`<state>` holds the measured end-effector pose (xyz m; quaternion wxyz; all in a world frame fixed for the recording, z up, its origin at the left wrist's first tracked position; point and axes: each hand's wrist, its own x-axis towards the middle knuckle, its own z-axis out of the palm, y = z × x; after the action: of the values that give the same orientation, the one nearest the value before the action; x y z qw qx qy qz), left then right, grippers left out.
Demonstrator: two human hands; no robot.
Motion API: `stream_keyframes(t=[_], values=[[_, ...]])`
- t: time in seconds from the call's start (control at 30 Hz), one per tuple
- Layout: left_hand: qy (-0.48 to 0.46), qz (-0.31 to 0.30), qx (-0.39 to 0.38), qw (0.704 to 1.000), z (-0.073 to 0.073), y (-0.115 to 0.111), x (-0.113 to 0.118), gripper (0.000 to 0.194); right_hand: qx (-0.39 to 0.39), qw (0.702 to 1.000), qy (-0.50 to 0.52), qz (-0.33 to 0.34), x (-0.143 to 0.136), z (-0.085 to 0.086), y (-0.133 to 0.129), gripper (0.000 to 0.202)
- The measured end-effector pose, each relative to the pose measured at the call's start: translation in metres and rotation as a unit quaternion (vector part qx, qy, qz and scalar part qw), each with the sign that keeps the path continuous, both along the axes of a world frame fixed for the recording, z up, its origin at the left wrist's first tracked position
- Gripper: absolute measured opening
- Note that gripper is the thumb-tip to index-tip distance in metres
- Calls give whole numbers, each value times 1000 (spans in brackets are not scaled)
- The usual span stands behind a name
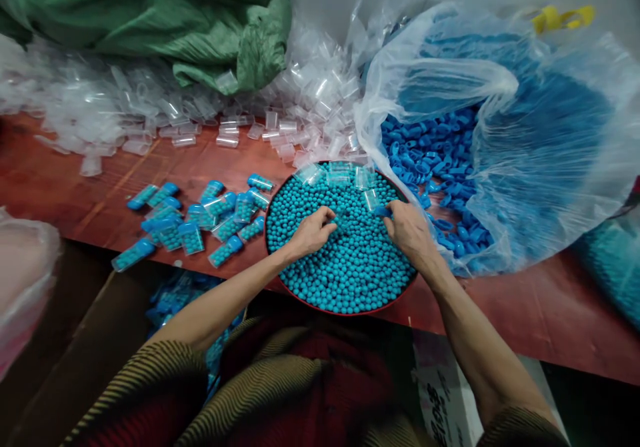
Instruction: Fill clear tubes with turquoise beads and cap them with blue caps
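Note:
A round red-rimmed tray (pixel 350 313) full of small turquoise balls (pixel 345 273) sits at the table's front edge. Over its middle, my left hand (pixel 314 231) has its thumb and fingers pinched close to a clear, see-through container (pixel 341 220) that is hard to make out against the balls. My right hand (pixel 406 228) pinches a blue cap (pixel 383 211) at the tray's right side. Several empty clear containers (pixel 338 175) lie on the balls along the far rim.
Capped, ball-filled containers (pixel 191 237) lie left of the tray. Many empty clear containers (pixel 95 100) are heaped behind, under a green sack (pixel 150 20). An open plastic bag (pixel 545 133) spills blue caps (pixel 435 147) at the right. Filled containers (pixel 175 293) show below the table's edge.

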<state>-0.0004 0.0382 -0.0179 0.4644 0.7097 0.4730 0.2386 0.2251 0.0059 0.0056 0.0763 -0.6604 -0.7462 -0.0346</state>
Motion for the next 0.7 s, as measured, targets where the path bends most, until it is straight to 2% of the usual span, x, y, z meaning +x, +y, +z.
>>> stream_keyframes(t=[0.13, 0.27, 0.43, 0.53, 0.7], values=[[-69, 27, -53, 996, -1, 4, -2, 8, -26, 995, 95, 32, -25, -1, -5, 25], [-118, 28, -134, 984, 6, 2, -6, 10, -24, 982, 167, 87, -52, -6, -8, 37], [-188, -4, -172, 967, 11, -10, -10, 27, -61, 954, 273, 110, -60, -1, -10, 39], [-209, -15, -207, 956, 10, -17, -10, 39, -67, 932, 342, 97, -58, 4, -12, 34], [-228, -7, -186, 956, 11, -28, -9, 53, -99, 901, 420, 46, -63, 8, -23, 27]])
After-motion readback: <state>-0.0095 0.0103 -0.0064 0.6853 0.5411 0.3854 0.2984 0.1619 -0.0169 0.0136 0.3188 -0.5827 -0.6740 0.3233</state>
